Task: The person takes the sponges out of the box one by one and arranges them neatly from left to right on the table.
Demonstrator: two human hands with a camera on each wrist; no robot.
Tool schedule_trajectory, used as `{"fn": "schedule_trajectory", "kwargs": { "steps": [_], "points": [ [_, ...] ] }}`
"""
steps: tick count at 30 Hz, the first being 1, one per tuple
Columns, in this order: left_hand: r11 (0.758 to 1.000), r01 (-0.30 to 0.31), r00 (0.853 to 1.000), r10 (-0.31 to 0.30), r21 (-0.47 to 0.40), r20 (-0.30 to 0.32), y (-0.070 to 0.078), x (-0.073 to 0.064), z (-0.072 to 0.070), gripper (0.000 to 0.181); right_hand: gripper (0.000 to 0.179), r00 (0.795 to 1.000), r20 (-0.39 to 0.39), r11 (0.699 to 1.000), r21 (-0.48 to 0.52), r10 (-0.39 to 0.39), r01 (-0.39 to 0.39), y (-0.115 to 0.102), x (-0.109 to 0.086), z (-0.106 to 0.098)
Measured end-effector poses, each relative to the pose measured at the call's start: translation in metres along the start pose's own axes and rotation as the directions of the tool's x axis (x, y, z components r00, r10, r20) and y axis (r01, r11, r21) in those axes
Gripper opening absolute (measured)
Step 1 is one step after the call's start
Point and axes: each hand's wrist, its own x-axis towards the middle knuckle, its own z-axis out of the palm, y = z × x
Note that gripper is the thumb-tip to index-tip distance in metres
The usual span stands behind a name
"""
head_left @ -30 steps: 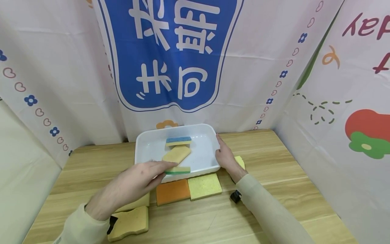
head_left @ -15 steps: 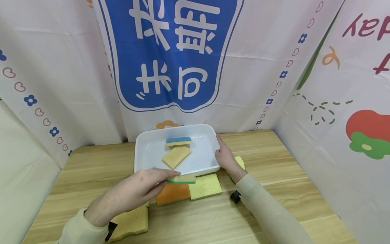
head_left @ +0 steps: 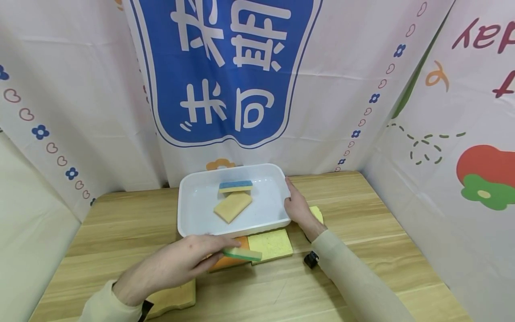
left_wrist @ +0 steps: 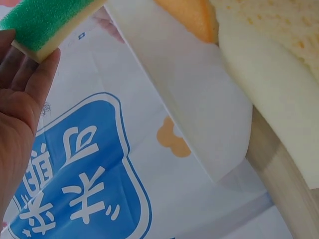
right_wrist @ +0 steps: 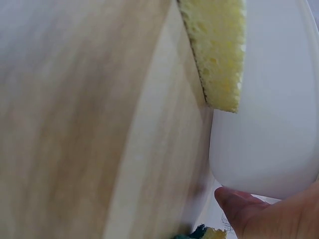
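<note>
My left hand [head_left: 183, 259] pinches a yellow sponge with a green scouring side [head_left: 246, 255], held over an orange sponge [head_left: 229, 264] in front of the tray. The left wrist view shows the green face of that sponge [left_wrist: 47, 22] between thumb and fingers. At the right end of the white tray [head_left: 267, 212], my right hand [head_left: 299, 208] grips the wall. Inside lie a blue-topped sponge [head_left: 235, 185] on its edge and a flat tan sponge [head_left: 233, 206]. A pale yellow sponge [head_left: 271, 246] sits beside the orange one, along the tray's front.
A wavy-edged tan sponge [head_left: 175, 297] lies at the front left, partly under my left forearm. Another yellow sponge [head_left: 317, 213] shows behind my right wrist. Near the right sleeve is a small black object [head_left: 311, 260]. A printed cloth [head_left: 322, 112] hangs behind the wooden table [head_left: 386, 250].
My left hand has drawn the green and yellow sponge from the tray's front rim toward the front, over the orange sponge. The right hand and the tray have stayed in place.
</note>
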Motion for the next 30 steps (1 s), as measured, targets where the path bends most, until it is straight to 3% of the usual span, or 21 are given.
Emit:
{"fn": "schedule_trajectory", "kwargs": {
  "steps": [8, 23, 30],
  "points": [
    [0.997, -0.079, 0.996, 0.079, -0.008, 0.035, -0.001, -0.001, 0.010, 0.041, 0.077, 1.000, -0.001, 1.000, -0.009, -0.003, 0.003, 0.000, 0.001, 0.000],
    [0.996, -0.090, 0.989, 0.092, -0.023, 0.115, -0.004, -0.007, 0.024, 0.037, 0.078, 1.000, 0.002, 1.000, -0.001, -0.009, 0.009, -0.001, 0.000, 0.000],
    [0.985, -0.172, 0.977, 0.173, -0.017, 0.121, -0.008, -0.009, 0.027, 0.039, 0.078, 1.000, 0.003, 1.000, 0.000, -0.009, 0.009, -0.001, -0.001, -0.001]
  ]
}}
